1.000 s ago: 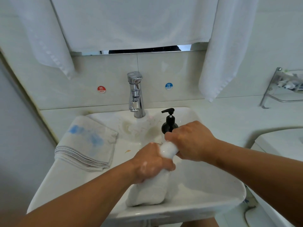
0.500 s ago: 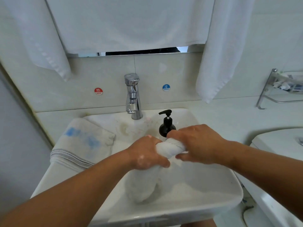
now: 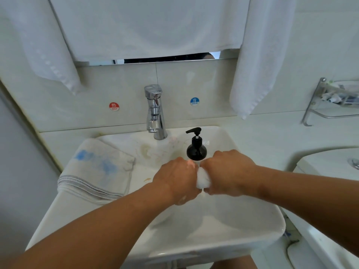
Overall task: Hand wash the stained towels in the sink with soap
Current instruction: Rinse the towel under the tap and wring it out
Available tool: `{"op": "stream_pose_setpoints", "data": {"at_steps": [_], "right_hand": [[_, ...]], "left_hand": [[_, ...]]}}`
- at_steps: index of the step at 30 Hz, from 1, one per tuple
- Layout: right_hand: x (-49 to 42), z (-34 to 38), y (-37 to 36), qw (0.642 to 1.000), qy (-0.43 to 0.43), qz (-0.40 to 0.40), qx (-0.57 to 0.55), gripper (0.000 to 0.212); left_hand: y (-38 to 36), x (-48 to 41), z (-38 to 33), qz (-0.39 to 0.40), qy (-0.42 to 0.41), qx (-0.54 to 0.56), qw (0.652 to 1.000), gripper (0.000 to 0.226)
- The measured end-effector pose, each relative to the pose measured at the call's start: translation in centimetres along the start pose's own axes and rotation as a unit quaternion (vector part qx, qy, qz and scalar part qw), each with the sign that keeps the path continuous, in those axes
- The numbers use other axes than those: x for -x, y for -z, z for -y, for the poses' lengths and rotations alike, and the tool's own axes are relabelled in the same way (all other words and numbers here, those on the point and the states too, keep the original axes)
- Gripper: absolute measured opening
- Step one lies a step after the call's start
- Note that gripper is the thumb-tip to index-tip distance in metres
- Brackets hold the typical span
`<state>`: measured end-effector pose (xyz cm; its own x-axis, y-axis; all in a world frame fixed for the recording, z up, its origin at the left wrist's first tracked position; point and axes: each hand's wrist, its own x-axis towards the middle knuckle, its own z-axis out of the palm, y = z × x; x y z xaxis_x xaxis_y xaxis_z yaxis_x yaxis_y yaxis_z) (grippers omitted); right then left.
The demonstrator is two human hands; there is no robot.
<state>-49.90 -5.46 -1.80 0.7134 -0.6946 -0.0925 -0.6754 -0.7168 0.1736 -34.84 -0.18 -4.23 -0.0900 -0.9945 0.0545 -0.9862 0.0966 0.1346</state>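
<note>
Over the white sink (image 3: pixel 252 230), my left hand (image 3: pixel 177 181) and my right hand (image 3: pixel 229 171) grip a wet white towel (image 3: pixel 203 178), knuckles close together. Only a small bunched lump of it shows between the fists; the rest is hidden under my hands and forearms. Suds cling to my left hand. A folded towel with blue stains (image 3: pixel 97 167) lies on the sink's left rim. A black soap pump bottle (image 3: pixel 196 147) stands just behind my hands, right of the chrome tap (image 3: pixel 154 111).
White towels hang above, one at the left (image 3: pixel 48 51), a wide one in the middle (image 3: pixel 151 26), one at the right (image 3: pixel 258 65). A metal shelf (image 3: pixel 334 101) is fixed to the right wall. A toilet lid (image 3: pixel 330 166) sits at the right.
My hands have come closer together and the towel is bunched tighter. The hanging part seen below my left hand earlier is no longer visible.
</note>
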Motion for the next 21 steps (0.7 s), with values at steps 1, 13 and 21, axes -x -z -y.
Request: {"op": "stream_pose_setpoints", "data": {"at_steps": [1, 13, 21], "right_hand": [[0.1, 0.0, -0.1, 0.999, 0.011, -0.026, 0.025, 0.025], [-1.5, -1.7, -1.3, 0.96, 0.121, -0.24, 0.079, 0.037], [-1.6, -2.0, -2.2, 0.949, 0.132, -0.284, 0.038, 0.054]], "left_hand": [[-0.2, -0.1, 0.0, 0.003, 0.004, 0.014, 1.0, 0.024], [-0.5, 0.3, -0.9, -0.002, 0.103, 0.238, 0.966, 0.017], [-0.4, 0.8, -1.0, 0.022, 0.128, 0.347, 0.929, 0.015]]}}
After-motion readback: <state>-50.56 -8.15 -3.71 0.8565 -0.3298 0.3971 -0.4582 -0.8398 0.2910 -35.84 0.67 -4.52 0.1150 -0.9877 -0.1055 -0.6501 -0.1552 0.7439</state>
